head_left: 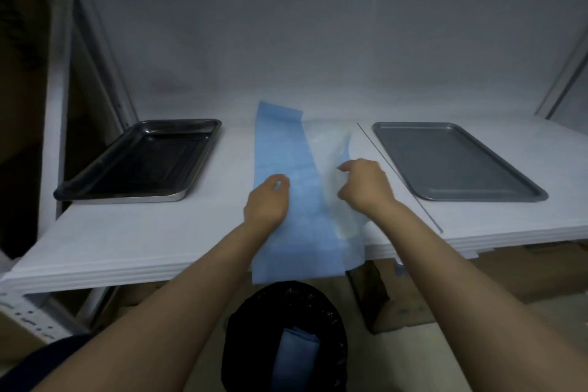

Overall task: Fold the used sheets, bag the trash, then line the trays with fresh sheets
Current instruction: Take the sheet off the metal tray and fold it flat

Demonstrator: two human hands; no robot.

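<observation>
A long blue sheet (286,149) lies in the middle of the white counter (159,232). Its long axis runs from the front edge of the counter to the back wall and leans a little to the left at the far end. The near end hangs over the front edge. The far end reaches almost to the wall. Along the right side a part of the sheet is turned over, and there the pale underside (327,149) shows.

Both hands are on the near half of the sheet, one on each side of the blue strip. The left hand (267,200) sits at the left edge of the sheet with curled fingers and pinches this edge between the thumb and the fingers. The right hand (366,184) is over the pale turned part. Its fingers are curled too, and the thumb and the forefinger hold the pale layer. The picture is a little blurred there, so the exact grip is not sharp.

A dark steel tray (152,162) stands on the counter well to the left of the sheet. A flat grey tray (455,159) stands to the right, beyond the right hand. Neither tray touches the sheet.

Under the front edge of the counter, between the forearms, stands a bin with a black trash bag (254,328). A folded blue sheet (297,356) stands upright in it.
</observation>
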